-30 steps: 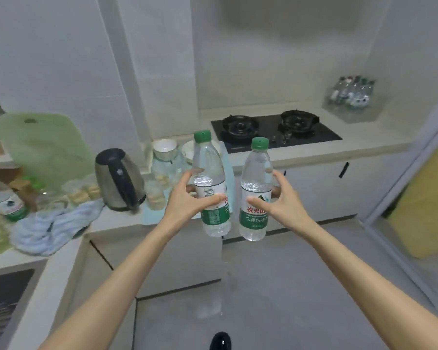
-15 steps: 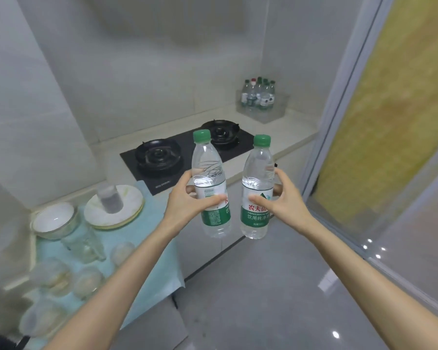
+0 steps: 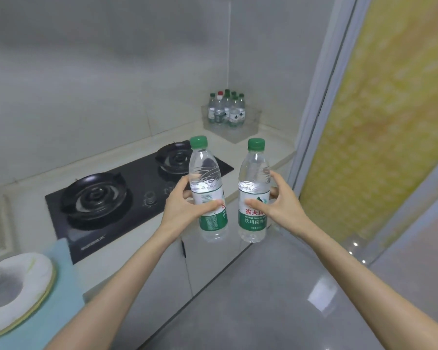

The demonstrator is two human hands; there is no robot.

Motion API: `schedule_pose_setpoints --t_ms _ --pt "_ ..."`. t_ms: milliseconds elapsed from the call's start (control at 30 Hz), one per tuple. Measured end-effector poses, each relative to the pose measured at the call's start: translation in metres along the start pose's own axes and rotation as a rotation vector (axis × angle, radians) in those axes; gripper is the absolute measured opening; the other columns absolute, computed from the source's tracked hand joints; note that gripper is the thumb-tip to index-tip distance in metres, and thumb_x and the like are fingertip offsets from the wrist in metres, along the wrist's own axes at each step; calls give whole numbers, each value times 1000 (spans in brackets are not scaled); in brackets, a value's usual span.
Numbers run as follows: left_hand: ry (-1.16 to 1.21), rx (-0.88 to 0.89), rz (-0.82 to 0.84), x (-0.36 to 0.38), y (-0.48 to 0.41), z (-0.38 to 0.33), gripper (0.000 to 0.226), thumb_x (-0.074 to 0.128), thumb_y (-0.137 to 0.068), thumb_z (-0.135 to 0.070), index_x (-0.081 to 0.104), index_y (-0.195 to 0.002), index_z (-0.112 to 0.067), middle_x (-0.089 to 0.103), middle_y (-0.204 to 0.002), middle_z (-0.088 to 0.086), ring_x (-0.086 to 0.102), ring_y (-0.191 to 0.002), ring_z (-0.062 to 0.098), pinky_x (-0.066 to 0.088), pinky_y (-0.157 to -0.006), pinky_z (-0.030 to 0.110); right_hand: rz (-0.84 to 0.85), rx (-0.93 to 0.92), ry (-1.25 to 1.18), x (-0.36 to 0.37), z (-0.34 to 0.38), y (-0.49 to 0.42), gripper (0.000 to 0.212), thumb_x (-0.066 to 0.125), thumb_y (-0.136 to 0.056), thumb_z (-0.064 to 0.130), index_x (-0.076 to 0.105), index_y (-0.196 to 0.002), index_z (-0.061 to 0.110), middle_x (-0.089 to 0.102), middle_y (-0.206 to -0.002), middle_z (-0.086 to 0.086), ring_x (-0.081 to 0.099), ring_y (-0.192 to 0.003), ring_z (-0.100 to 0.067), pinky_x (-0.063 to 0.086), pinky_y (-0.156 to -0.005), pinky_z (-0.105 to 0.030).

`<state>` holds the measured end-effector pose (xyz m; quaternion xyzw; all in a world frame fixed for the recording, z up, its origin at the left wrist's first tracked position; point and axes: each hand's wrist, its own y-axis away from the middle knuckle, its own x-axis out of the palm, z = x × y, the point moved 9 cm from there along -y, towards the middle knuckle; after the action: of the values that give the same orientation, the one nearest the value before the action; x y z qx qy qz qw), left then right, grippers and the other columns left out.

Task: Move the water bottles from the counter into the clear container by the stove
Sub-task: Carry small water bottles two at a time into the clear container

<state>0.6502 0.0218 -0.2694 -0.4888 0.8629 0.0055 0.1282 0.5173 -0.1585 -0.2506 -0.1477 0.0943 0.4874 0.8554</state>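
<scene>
Mid-carry: left hand [image 3: 187, 203] and right hand [image 3: 280, 200], fingers wrapped around upright water bottles [image 3: 208, 190] [image 3: 254, 190], must next reach the clear container [image 3: 232, 130] at the table's far corner.

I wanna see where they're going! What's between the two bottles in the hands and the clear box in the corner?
In the head view, only bare pale countertop lies between the held bottles and the clear container; the stove sits left.

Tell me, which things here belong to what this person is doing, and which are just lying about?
In the job: left hand gripping left bottle; right hand gripping right bottle; clear container in the corner, bottles already inside.
Lying about: gas stove, white plate, blue mat.
</scene>
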Motion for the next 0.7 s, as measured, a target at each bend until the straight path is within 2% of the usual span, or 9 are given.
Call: schedule_pose_setpoints --t_ms 200,333,467,567,700 --pt "-1 -3 -35 51 -99 -10 68 89 -58 -29 55 -116 -35 71 -102 -11 67 -93 7 56 -83 29 46 -7 1 -50 -24 -103 66 79 -77 11 42 -131 20 68 -102 13 67 -88 5 54 -69 -13" --pt "-8 -23 -56 74 -161 -4 68 89 -58 -31 55 -116 -36 70 -104 -11 66 -95 7 56 -83 29 42 13 -6 -75 -46 -163 63 79 -76 12 41 -123 31 70 -101 7 68 -90 1 55 -70 -14" --pt "-3 -22 -55 93 -220 7 70 91 -57 -29 55 -116 -35 71 -106 -9 67 -97 9 57 -82 30 38 41 6 -91 -70 -220 62 79 -75 15 40 -116 41 71 -99 10 69 -89 -2 57 -75 -23" --pt "-1 -16 -68 108 -280 18 70 91 -56 -28 55 -116 -32 70 -106 -11 67 -98 8 56 -84 32 21 43 34 -104 -90 -279 61 80 -75 18 39 -112 44 69 -91 17 66 -84 6 52 -67 -13" --pt "16 -31 -88 122 -351 29 70 91 -56 -27 55 -116 -31 72 -102 -9 68 -93 8 57 -85 33 21 46 64 -115 -108 -350 61 79 -76 20 38 -118 39 69 -88 16 66 -83 3 50 -65 -15"
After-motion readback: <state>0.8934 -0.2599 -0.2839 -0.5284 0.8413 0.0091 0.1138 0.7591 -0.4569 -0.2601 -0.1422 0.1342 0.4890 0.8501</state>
